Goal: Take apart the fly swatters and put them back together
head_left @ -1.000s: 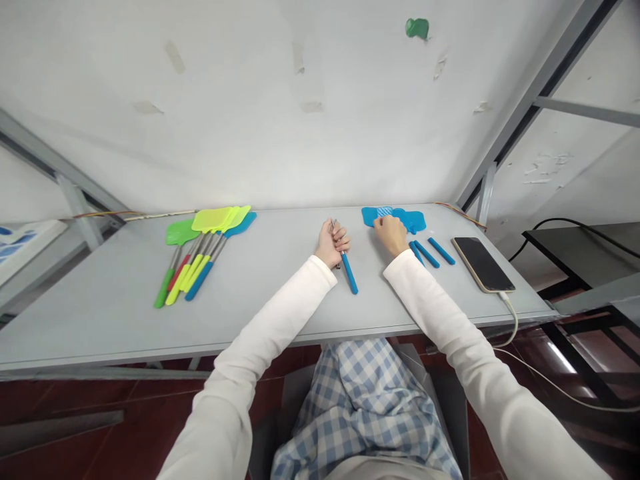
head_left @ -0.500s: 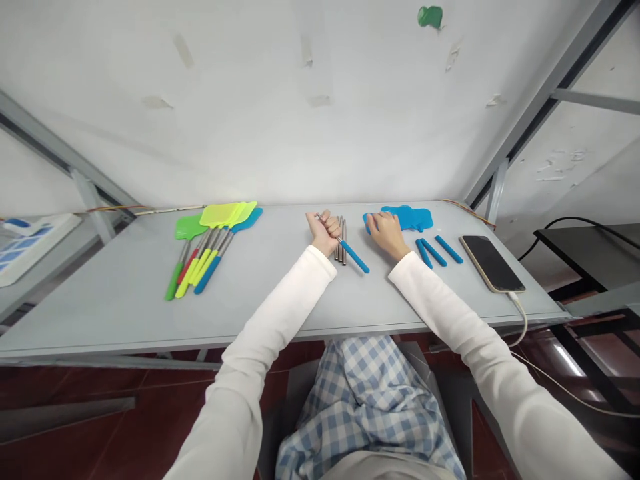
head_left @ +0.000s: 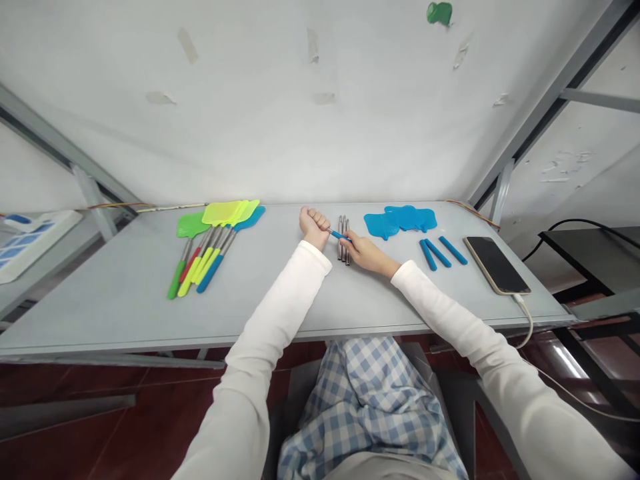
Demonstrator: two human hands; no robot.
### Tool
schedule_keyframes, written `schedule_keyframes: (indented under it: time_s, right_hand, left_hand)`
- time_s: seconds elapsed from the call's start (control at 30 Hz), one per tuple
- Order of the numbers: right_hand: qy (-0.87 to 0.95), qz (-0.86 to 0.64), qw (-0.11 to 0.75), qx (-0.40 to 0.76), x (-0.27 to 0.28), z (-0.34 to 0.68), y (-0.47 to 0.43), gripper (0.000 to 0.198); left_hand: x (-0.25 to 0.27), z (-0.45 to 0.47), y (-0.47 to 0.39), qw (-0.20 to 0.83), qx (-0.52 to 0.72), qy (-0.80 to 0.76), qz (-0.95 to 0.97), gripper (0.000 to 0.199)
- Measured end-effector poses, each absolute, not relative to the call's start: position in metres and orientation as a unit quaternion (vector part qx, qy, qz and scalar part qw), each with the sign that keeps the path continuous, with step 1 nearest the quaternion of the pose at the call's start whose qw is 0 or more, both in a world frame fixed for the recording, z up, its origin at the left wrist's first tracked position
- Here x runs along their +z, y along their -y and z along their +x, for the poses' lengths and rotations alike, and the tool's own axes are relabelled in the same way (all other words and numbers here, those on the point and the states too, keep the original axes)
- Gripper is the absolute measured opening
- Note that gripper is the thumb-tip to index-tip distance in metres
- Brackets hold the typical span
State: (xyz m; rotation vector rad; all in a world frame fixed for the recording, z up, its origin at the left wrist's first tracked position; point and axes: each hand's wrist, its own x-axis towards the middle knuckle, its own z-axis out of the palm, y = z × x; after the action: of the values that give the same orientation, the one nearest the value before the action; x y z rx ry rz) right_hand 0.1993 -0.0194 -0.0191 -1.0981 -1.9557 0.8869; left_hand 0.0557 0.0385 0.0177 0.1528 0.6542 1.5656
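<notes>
My left hand (head_left: 315, 227) is closed in a fist around the metal rod of a fly swatter handle. The blue grip (head_left: 340, 235) of that handle points right, and my right hand (head_left: 366, 253) is closed on its far end. Several bare metal rods (head_left: 341, 250) lie side by side on the table, partly behind my right hand. Blue swatter heads (head_left: 383, 225) lie flat and overlapping at the back, beyond my right hand. Three loose blue grips (head_left: 438, 254) rest to the right of it.
Several fly swatters (head_left: 215, 237) in green, yellow, red and blue lie fanned on the left of the grey table (head_left: 280, 300). A phone (head_left: 496, 265) with a white cable (head_left: 526, 317) sits near the right edge. A white wall (head_left: 250, 133) stands behind.
My right hand has left the blue swatter heads and moved left and nearer, closing on the blue grip. My left hand keeps its fist on the rod, slightly farther left.
</notes>
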Motion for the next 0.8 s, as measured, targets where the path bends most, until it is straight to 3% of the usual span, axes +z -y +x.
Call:
schedule_keyframes:
  time_s: [0.2,0.33,0.47,0.8]
  right_hand:
    - [0.495,-0.291,0.315,0.756,-0.002,0.196,0.026,0.026]
    - [0.389,-0.223,0.268,0.853,0.003,0.202,0.023,0.032]
    - [0.424,-0.269,0.291,0.814,-0.003,0.202,0.021,0.034]
    - [0.664,-0.456,0.363,0.469,-0.005,0.197,0.027,0.043]
  left_hand:
    - [0.028,0.053,-0.04,0.685,0.675,-0.262,0.081,0.045]
    - [0.027,0.054,-0.038,0.714,0.653,-0.243,0.073,0.043]
    - [0.021,0.057,-0.037,0.706,0.658,-0.257,0.049,0.04]
    - [0.021,0.063,-0.037,0.637,0.699,-0.326,0.004,0.039]
